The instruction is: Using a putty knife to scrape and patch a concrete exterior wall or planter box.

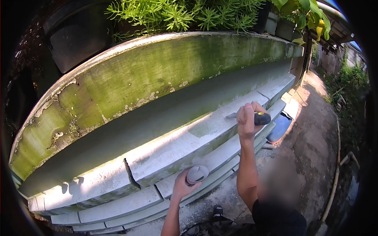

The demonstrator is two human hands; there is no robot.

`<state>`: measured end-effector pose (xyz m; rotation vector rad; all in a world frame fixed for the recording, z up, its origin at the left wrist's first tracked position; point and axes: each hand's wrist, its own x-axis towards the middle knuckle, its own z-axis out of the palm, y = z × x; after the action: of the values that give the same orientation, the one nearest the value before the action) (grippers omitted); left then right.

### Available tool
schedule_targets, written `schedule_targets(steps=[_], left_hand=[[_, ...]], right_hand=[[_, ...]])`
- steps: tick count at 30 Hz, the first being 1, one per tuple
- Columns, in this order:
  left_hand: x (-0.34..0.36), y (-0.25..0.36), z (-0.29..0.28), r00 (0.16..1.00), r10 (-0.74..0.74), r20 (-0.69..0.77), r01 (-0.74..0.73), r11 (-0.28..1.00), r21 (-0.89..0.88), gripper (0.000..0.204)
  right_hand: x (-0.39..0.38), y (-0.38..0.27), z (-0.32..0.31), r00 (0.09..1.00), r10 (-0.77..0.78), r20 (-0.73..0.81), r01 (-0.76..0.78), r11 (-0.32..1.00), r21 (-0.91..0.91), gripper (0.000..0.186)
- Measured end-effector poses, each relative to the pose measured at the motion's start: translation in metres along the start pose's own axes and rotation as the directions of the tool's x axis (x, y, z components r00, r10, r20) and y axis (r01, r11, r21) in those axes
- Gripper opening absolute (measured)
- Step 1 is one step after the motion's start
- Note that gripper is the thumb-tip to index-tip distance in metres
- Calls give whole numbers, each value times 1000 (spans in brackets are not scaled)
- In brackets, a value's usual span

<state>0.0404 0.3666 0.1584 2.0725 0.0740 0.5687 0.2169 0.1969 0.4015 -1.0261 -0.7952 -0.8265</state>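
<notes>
My left hand (184, 185) grips a small round cup (197, 173) with pale grey-white material in it, held near the lower white ledge (118, 202). My right hand (249, 118) is closed on a tool with a black-and-yellow handle (262, 118). Its metal blade (231, 116) points left, at or just above the upper white ledge (149, 156); whether it touches I cannot tell. That ledge has green-stained patches and dark gaps between its sections. Above it runs a green, mossy concrete wall (118, 78) with flaking edges.
Plants (177, 17) and dark pots (75, 43) line the wall's top. A blue container (277, 129) stands past the ledges at right. A concrete path (315, 133) runs beside greenery, with a pale pole (330, 200) along its edge. My foot (218, 211) shows below.
</notes>
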Motion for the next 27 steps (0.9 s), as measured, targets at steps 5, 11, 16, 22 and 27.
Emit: schedule_targets(steps=[5, 11, 16, 22, 27], left_hand=[[1, -4, 4, 1000, 21, 12, -21, 999, 32, 66], [8, -5, -4, 1000, 10, -12, -10, 1000, -10, 67], [4, -4, 1, 1000, 11, 8, -11, 1000, -3, 67], [5, -9, 5, 1000, 25, 0, -25, 1000, 2, 67], [3, -7, 2, 1000, 8, -4, -8, 1000, -5, 67]], right_hand=[[-4, -12, -6, 998, 41, -52, -24, 952, 305, 37], [-10, -47, -19, 997, 79, -24, -61, 899, 434, 38], [-4, -23, -14, 996, 84, 13, -85, 963, 255, 36], [-12, 4, -12, 998, -5, 64, -2, 993, 117, 35], [-13, -41, -14, 992, 122, -20, -100, 887, 450, 37]])
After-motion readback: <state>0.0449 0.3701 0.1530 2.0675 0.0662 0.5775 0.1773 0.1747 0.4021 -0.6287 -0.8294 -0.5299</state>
